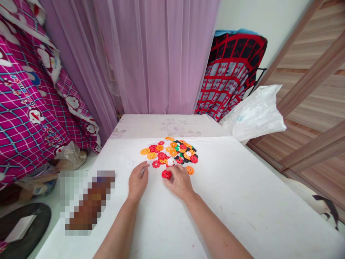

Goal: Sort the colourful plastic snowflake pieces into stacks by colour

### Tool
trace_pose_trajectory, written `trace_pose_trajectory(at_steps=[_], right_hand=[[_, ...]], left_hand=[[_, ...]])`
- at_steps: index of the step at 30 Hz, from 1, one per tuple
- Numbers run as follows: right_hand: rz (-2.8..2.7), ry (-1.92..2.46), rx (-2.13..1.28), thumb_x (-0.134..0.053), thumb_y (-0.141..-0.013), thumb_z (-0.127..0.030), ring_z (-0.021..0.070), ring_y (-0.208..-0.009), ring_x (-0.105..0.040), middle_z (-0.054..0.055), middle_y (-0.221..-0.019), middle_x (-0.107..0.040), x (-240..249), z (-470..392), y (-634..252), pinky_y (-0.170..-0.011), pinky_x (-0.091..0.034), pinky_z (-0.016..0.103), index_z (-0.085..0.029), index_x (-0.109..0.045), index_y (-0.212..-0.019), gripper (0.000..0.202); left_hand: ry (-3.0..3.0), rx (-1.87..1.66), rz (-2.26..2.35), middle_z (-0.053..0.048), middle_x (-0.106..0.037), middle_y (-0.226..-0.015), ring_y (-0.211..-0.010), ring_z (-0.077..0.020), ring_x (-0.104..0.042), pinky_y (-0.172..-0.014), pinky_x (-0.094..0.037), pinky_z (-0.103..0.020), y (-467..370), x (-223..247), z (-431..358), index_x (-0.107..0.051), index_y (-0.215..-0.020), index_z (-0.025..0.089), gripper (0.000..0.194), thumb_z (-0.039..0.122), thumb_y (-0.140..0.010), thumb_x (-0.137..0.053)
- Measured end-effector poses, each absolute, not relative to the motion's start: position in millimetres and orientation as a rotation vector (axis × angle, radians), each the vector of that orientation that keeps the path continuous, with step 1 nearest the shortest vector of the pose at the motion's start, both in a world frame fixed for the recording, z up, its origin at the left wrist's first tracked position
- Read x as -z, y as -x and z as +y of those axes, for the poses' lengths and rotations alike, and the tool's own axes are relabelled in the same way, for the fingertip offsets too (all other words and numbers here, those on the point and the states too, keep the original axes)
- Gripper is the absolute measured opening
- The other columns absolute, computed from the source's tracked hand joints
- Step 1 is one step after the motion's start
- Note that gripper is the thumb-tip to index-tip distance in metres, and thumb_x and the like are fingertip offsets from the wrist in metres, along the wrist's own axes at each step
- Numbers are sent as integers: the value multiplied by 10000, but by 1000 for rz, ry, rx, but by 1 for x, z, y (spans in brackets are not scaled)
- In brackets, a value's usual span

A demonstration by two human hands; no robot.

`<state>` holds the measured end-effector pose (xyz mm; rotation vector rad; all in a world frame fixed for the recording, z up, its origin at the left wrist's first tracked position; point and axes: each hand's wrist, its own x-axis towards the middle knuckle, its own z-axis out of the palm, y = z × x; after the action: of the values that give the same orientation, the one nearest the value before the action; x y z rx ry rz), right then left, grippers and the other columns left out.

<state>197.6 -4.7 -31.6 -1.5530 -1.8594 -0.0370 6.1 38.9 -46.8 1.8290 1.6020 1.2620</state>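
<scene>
My right hand (pixel 180 181) pinches a small red cluster of notched plastic discs (pixel 166 175) between thumb and fingers, low over the white table. To its left, my left hand (pixel 138 180) hovers by the near left edge of the pile, its fingers loosely curved and apart, holding nothing that I can see. In front of both hands spreads a pile of flower-shaped plastic discs (pixel 173 152) in orange, red, white, black and green. A single red disc (pixel 156 164) lies between my hands, and an orange disc (pixel 190 170) lies just beyond my right hand.
The white-covered table (pixel 229 201) has a flowered strip (pixel 175 126) at its far end. A pixelated brown shape (pixel 90 205) is at the left side. A white plastic bag (pixel 256 113) stands at the right edge, with a purple curtain (pixel 161 57) behind.
</scene>
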Motion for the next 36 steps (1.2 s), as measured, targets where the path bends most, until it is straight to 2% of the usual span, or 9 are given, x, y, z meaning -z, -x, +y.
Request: trace_pose_trajectory(at_steps=[12,19,23,28,36], right_hand=[[-1914,1543,0,-654,-733,-229,212,-882,-555,16,-848,-691,31,-6,-195,-787,-397,321,-226,-636,-858,127],[-1683,1557,74,-541,-833,-278,190,-848,-579,33,-876,-691,35,4,-241,-811,-423,315,-229,-637,-841,109],[-1346,1840,143,-530,-779,-343,204,-792,-560,50,-868,-668,48,15,-293,-769,-435,332,-221,-637,-833,171],[-1351,2000,94,-603,-735,-401,223,-835,-572,52,-898,-672,55,24,-311,-759,-423,336,-217,-642,-946,282],[-1386,2032,76,-603,-742,-355,209,-808,-581,34,-852,-687,52,32,-307,-725,-404,319,-232,-646,-886,194]], left_hand=[[-1829,-1233,1624,-28,-706,-1171,-1087,-207,-645,-980,-498,-400,-7,43,37,-684,-949,252,234,287,-831,-484],[-1805,-1244,1623,-24,-710,-1163,-1077,-206,-650,-962,-509,-391,-8,40,36,-685,-943,254,231,295,-832,-486],[-1807,-1249,1624,-24,-711,-1161,-1082,-208,-646,-976,-500,-398,-7,42,37,-687,-931,256,223,286,-825,-493],[-1812,-1216,1635,-30,-702,-1185,-1094,-215,-642,-993,-487,-417,-6,45,38,-687,-947,255,233,291,-827,-490],[-1803,-1198,1630,-33,-696,-1198,-1104,-218,-636,-988,-491,-418,-5,47,38,-687,-961,255,240,299,-830,-491]])
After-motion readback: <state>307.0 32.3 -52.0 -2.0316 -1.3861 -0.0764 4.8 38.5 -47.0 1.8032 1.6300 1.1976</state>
